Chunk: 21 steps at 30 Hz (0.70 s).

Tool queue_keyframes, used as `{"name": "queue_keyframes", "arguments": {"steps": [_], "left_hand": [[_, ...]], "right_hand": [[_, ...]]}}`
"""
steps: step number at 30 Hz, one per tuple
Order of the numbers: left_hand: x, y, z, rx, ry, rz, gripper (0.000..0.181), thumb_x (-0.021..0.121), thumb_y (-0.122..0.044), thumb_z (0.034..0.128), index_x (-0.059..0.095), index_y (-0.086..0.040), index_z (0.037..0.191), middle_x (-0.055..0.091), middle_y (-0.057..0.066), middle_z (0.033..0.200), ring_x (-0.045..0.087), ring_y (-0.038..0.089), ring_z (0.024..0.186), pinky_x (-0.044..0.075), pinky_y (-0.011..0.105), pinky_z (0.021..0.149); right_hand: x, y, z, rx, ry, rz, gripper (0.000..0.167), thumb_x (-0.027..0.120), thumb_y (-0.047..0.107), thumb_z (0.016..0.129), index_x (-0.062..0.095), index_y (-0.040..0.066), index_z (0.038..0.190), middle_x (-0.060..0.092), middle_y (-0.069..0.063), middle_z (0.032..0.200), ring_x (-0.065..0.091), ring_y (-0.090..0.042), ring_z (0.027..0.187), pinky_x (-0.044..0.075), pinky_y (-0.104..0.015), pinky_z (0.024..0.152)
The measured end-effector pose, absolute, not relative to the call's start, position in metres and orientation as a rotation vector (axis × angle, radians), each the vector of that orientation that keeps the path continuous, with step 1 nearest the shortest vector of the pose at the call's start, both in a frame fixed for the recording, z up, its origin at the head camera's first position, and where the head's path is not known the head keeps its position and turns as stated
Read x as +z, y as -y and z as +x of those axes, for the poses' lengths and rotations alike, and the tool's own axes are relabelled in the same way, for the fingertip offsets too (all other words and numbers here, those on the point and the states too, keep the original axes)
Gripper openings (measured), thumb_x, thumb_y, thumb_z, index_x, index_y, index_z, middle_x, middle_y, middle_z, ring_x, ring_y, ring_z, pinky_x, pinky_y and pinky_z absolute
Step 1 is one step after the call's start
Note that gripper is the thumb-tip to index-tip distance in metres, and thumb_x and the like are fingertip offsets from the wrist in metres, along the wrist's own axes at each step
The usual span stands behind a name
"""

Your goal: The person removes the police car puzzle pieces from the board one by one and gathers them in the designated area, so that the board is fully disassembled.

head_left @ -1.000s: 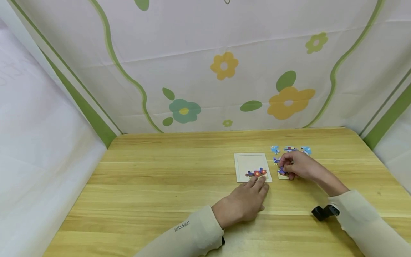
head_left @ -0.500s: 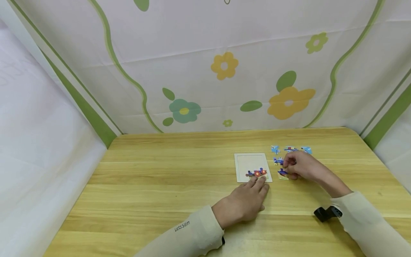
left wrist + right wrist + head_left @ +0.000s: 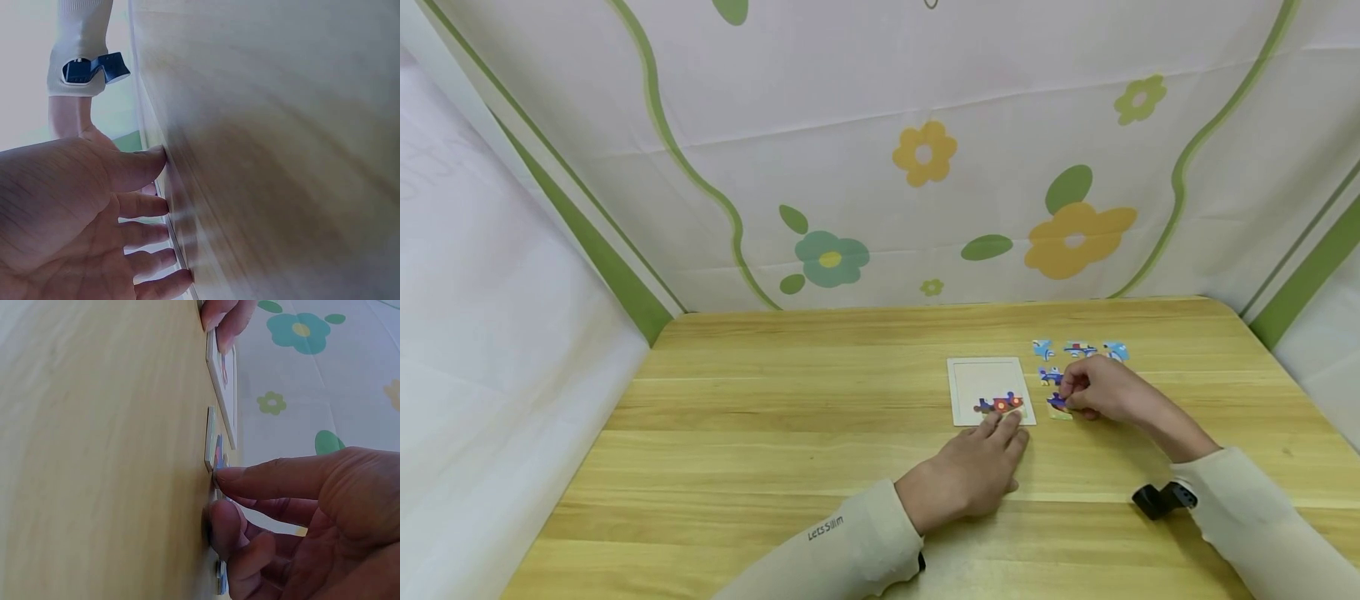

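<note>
In the head view, a square white puzzle tray lies on the table with joined pieces showing a red train along its lower right. My left hand rests across the tray's near edge, its fingers extended and touching the lowest pieces. Right of the tray, my right hand pinches the right edge of a purple-and-yellow puzzle piece. The right wrist view has thumb and fingertips at that puzzle piece's edge, close to the tabletop. Part of the piece hides behind the fingers.
Several loose puzzle pieces lie beyond the right hand: a blue piece, a light-blue piece, a red-and-white one and another blue one. The wooden table meets a flowered cloth wall behind.
The purple-and-yellow piece has shifted very slightly left and the right fingers have moved with it, after drawing back a little to the right. The left hand has stayed put on the tray.
</note>
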State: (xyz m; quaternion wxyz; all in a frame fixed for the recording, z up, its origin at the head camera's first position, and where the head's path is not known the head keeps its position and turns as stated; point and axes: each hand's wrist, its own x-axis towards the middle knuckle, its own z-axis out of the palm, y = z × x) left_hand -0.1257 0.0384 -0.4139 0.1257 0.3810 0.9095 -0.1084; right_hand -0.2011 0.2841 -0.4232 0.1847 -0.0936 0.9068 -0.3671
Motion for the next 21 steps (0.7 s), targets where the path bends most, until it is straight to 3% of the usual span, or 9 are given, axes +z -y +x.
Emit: {"name": "queue_keyframes", "arguments": {"steps": [21], "left_hand": [[-0.4114, -0.0384, -0.1269, -0.318, -2.631, 1.110, 0.067, 0.045, -0.048, 0.1100, 0.026, -0.020, 0.168, 0.015, -0.002, 0.177, 0.025, 0.018, 0.161, 0.035, 0.027, 0.125]], "right_hand": [[-0.4217, -0.2832, -0.2031, -1.029, -2.558, -0.296, 0.005, 0.069, -0.003, 0.091, 0.066, 0.000, 0.089, 0.060, -0.004, 0.077, 0.057, -0.016, 0.066, 0.052, -0.027, 0.054]]}}
